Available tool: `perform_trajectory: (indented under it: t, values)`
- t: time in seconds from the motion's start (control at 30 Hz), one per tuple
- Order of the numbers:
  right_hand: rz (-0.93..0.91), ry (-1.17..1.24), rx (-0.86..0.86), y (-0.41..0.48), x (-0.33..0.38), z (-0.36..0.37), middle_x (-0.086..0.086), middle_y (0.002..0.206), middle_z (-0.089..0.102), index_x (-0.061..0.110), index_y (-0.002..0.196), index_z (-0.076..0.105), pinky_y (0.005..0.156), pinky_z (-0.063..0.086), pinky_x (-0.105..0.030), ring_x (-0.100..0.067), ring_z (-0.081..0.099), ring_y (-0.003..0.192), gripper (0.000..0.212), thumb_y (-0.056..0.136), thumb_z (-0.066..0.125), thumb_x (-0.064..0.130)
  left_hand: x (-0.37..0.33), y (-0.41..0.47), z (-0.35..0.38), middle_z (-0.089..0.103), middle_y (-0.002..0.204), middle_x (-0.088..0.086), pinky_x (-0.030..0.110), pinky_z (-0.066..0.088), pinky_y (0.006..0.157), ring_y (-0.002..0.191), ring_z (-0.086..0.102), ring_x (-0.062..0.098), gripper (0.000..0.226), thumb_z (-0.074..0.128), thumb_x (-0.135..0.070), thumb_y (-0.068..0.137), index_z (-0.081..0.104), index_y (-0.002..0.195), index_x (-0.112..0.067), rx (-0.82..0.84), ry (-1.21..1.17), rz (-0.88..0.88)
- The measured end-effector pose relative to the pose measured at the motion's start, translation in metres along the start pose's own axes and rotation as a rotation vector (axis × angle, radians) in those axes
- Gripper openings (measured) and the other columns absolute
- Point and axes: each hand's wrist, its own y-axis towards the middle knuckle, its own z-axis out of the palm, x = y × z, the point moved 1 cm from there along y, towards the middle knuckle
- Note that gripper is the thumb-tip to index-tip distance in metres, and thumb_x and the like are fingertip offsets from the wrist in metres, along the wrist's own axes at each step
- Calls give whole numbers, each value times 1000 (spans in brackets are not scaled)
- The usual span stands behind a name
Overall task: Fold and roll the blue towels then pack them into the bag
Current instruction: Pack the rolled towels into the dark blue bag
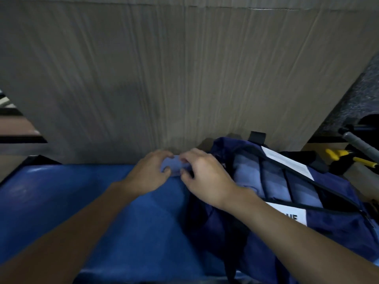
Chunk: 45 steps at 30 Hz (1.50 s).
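My left hand (150, 173) and my right hand (205, 177) both pinch a small blue towel (174, 163) with curled fingers; the little bundle sits between them at six o'clock, at the far edge of the blue table (82, 201); the dark blue bag (256, 222) lies open at four o'clock, under my right arm; more rolled towels (272, 181) lie side by side inside it; a big brown cardboard wall (164, 68) stands at twelve o'clock; yellow tools (348, 156) lie at three o'clock.
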Motion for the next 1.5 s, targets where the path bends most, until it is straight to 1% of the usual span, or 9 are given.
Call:
perform_trajectory:
  t: [0.13,0.37,0.53,0.83,0.93,1.07,1.27,1.4,1.5]
  values:
    - [78,-88,162,52,21,44,-15,116,56,5,114,58,79,44,-37,-34,58,102,24,94,51,17,49,6,2,65,108,2,30,46,87,103,61,20,21,64,-7,88,67,107,-15,-83,-58,-74]
    - [359,-267,368,96,-40,129,-9,144,39,17,137,36,111,24,-49,-28,33,135,45,96,46,32,107,26,18,59,122,-3,29,44,98,113,56,12,33,63,-27,94,59,125,-17,-109,-103,-147]
    - [317,-367,483,98,-59,149,-4,152,27,24,152,10,110,19,-51,-29,24,138,83,87,61,34,122,34,23,55,126,-9,21,40,95,115,51,6,38,60,-31,96,54,132,-18,-90,-186,-158]
    - [-36,-199,331,85,-43,173,2,130,46,18,132,47,107,22,-39,-20,40,125,59,77,59,-2,142,9,9,55,132,-5,20,37,99,122,50,6,45,61,-29,95,51,138,-18,-29,-290,-273]
    - [-119,-103,305,74,-31,177,-4,121,44,10,115,51,104,28,-33,-24,43,112,49,71,57,-12,146,-5,7,66,113,0,26,46,94,100,62,2,28,65,-28,94,61,119,-17,130,-306,-394]
    - [-122,-234,234,59,-23,175,-7,123,41,11,116,49,104,31,-38,-26,39,115,51,69,67,1,141,-21,9,61,58,-11,16,43,51,51,54,-4,24,71,-32,88,65,73,-15,220,-410,-508]
    - [28,-184,235,51,-13,155,-1,133,29,20,119,40,109,21,-37,-21,30,127,57,72,71,23,119,-40,-3,70,97,12,40,61,75,91,70,25,45,76,-30,67,62,101,-4,111,-682,-555]
    - [-10,-114,261,56,3,122,3,137,26,26,130,32,116,14,-41,-16,25,133,74,69,74,35,97,-47,-40,61,82,3,20,48,55,74,59,11,15,68,-8,84,61,96,-3,14,-501,-368]
    - [-1,9,358,58,21,82,7,150,24,36,149,9,120,3,-41,-10,17,140,102,71,75,48,66,-50,-81,66,83,6,20,48,66,76,61,8,27,71,-20,72,63,95,-8,75,-434,-176]
